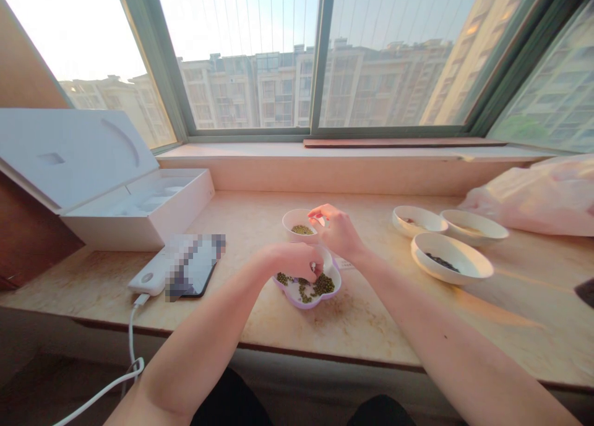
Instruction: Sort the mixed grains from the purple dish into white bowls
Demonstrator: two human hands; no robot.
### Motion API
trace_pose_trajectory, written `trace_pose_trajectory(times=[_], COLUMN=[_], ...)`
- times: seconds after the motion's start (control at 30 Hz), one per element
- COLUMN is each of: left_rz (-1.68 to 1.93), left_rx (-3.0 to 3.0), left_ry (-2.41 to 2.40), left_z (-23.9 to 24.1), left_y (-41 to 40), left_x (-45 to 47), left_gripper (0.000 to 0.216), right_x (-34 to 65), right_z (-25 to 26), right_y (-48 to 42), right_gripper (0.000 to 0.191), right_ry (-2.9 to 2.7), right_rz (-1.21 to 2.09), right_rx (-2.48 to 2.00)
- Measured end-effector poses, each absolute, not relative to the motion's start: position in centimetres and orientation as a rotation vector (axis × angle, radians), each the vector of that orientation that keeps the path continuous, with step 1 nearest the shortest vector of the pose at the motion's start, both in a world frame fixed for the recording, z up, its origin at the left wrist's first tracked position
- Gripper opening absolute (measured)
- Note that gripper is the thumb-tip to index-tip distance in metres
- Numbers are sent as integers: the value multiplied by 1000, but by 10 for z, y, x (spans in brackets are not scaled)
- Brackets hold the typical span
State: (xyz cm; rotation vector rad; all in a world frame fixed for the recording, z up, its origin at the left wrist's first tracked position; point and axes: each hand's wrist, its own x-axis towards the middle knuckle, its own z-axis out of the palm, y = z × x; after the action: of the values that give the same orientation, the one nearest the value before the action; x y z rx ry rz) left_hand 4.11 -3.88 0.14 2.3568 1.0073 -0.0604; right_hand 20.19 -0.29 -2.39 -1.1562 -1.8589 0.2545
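My left hand (299, 259) reaches down into a scalloped, lilac-rimmed dish (306, 303). Its fingers are curled together among small green mung beans (323, 284); what they pinch is too small to make out. Just behind the dish stands a small white bowl (288, 221) with paler green beans (301, 229) at the bottom. Over this bowl's right rim is my right hand (336, 228), its fingers bent and the thumb close to the index finger. Whether anything lies between those fingertips cannot be seen. My left hand hides the back of the dish.
Three white bowls stand on the right, one with dark contents (443, 263). Behind them lies a pale plastic bag (538, 194). On the left are an open white box (179, 203), a phone (204, 268) and a white power bank (149, 279) with a cable. A window (320, 61) backs the counter.
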Motion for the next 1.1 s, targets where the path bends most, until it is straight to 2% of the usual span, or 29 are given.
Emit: trace_pose_trajectory(times=[0.3,0.6,0.67,0.8,1.1], left_rz=[-54,343,412,582,823], left_rx=[2401,1803,1701,1529,1354], left_ry=[1020,611,572,510,492], left_z=[7,30,34,37,39], left_y=[-36,-32,-33,-34,-34], left_x=[39,23,20,15,11], left_gripper=[6,15,20,27,24], right_x=[204,207,207,203,197], right_z=[-22,-20,-19,-17,-12], right_y=[-4,-9,-11,-16,-25], right_gripper=[10,16,19,8,13], right_ry=[-1861,-1934,-1936,-1932,-2081], right_rz=[258,243,257,283,349], right_rx=[-1164,-1155,-1169,-1189,-1075])
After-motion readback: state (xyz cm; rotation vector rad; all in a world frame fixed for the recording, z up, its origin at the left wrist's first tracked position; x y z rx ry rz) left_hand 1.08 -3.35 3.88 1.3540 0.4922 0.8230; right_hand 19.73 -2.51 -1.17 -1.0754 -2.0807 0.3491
